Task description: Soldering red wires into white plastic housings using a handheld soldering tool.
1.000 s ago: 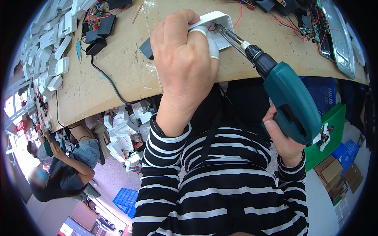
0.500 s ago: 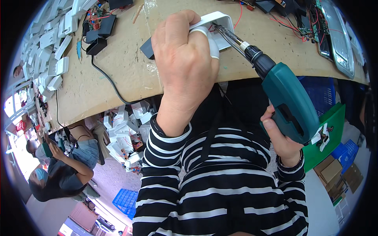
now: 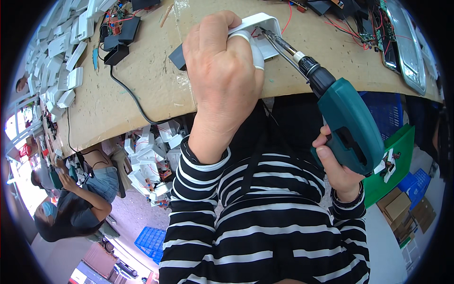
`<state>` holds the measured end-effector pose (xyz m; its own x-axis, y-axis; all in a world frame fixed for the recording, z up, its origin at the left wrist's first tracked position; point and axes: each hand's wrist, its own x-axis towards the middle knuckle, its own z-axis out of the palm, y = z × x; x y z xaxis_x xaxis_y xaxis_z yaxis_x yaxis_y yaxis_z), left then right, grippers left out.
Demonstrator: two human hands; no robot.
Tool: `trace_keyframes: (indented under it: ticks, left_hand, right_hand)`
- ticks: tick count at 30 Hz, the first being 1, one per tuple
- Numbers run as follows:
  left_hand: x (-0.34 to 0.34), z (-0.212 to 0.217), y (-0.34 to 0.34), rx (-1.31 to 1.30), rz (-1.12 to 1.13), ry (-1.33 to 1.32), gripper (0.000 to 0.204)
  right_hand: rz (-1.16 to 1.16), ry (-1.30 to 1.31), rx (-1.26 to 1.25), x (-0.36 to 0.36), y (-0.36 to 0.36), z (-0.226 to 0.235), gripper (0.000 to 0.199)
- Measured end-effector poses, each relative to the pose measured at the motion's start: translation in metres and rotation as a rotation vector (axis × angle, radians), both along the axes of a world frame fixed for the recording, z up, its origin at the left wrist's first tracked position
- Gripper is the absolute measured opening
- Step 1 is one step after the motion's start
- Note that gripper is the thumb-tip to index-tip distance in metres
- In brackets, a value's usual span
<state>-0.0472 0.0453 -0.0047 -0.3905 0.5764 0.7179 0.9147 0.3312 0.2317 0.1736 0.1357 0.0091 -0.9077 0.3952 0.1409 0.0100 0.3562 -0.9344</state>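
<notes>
My left hand (image 3: 224, 66), fingers curled, grips a white plastic housing (image 3: 267, 21) tilted up over the table's near edge. Part of the housing is hidden behind the fingers, and a short red wire shows inside it. My right hand (image 3: 338, 165) is wrapped around the handle of a teal soldering gun (image 3: 352, 125), with its black collar and thin side tube pointing up and left. The gun's narrow tip reaches into the housing's open side; whether it touches anything in there I cannot tell. Behind my left hand a dark grey block (image 3: 177, 57) is partly visible.
White plastic cases (image 3: 59, 45) are heaped at the far left of the table (image 3: 146, 80). Black boxes (image 3: 126, 31) with wires stand beside them; a black cable (image 3: 132, 97) crosses the edge. Circuit boards (image 3: 373, 35) lie at right. A co-worker (image 3: 71, 208) is at left.
The soldering gun has drawn back slightly to the lower right, its tip shifting a little within the housing. My left hand and the housing have hardly moved.
</notes>
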Motion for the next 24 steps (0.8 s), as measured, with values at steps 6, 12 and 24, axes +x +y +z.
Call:
trace_keyframes:
  ticks: [6,12,24]
  left_hand:
    - [0.000,-0.001,0.000,0.007,0.004,0.006,0.008]
    - [0.001,0.002,-0.001,-0.011,0.005,0.003,0.007]
    - [-0.001,-0.001,-0.004,0.002,0.003,-0.023,0.011]
  right_hand:
    - [-0.014,0.009,0.022,-0.002,-0.002,0.001,0.044]
    - [-0.008,-0.031,0.061,0.002,-0.001,0.002,0.045]
    - [0.017,-0.025,0.061,0.008,-0.004,0.002,0.045]
